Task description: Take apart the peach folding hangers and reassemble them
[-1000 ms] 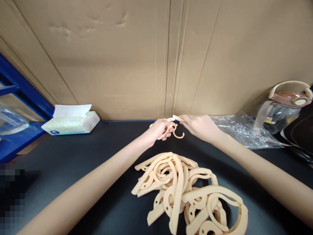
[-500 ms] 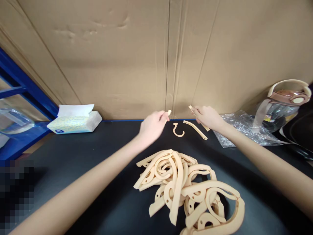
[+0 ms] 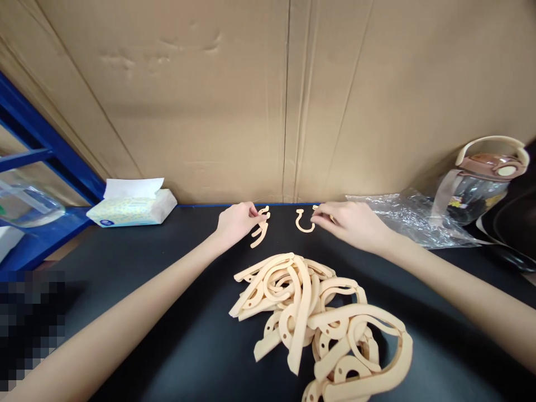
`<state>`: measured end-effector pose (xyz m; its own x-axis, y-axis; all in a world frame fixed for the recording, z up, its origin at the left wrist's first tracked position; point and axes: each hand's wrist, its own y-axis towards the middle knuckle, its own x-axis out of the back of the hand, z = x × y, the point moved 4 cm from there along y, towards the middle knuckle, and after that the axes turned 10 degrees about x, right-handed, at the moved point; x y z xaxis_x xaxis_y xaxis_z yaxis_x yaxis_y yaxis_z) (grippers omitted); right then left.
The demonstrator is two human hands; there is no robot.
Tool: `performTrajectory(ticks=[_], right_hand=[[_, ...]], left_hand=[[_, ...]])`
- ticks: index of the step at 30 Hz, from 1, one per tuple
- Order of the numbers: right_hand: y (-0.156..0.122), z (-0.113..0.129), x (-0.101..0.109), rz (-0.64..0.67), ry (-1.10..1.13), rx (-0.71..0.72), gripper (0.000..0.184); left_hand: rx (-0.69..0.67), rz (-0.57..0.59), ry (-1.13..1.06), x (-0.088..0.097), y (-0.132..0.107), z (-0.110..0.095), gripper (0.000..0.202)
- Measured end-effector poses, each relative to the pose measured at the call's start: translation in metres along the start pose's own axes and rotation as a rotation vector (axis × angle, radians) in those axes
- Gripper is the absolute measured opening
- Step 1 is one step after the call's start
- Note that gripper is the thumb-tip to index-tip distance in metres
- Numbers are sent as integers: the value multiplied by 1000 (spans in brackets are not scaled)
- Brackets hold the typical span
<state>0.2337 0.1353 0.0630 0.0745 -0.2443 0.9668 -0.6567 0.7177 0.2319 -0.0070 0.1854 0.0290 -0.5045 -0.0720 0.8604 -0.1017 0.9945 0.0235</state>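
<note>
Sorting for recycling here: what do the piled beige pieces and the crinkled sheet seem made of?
Piled beige pieces: probably matte plastic, being smooth and evenly coloured with no clear grain. Crinkled sheet: likely glossy plastic film, since it is transparent with bright wrinkled highlights.

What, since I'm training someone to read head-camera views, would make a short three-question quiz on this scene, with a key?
1. Multiple choice. What lies between the left hand and the right hand?
A. a tissue pack
B. a hook-shaped piece
C. a roll of tape

2. True or false? The pile of beige pieces lies nearer the camera than both hands.

3. Short answer. What lies on the table between the right hand and the bottle?

Key: 1. B. 2. True. 3. A crumpled clear plastic sheet.
</note>
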Motion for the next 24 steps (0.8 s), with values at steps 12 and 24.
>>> performTrajectory(ticks=[12,24], right_hand=[[6,71,-4,43,327,261,24],[6,18,-10,-248,1395,-313,32]], left_hand=[[-226,532,304,37,-69,-31,41],[-78,570,-374,42,-83,-38,21]])
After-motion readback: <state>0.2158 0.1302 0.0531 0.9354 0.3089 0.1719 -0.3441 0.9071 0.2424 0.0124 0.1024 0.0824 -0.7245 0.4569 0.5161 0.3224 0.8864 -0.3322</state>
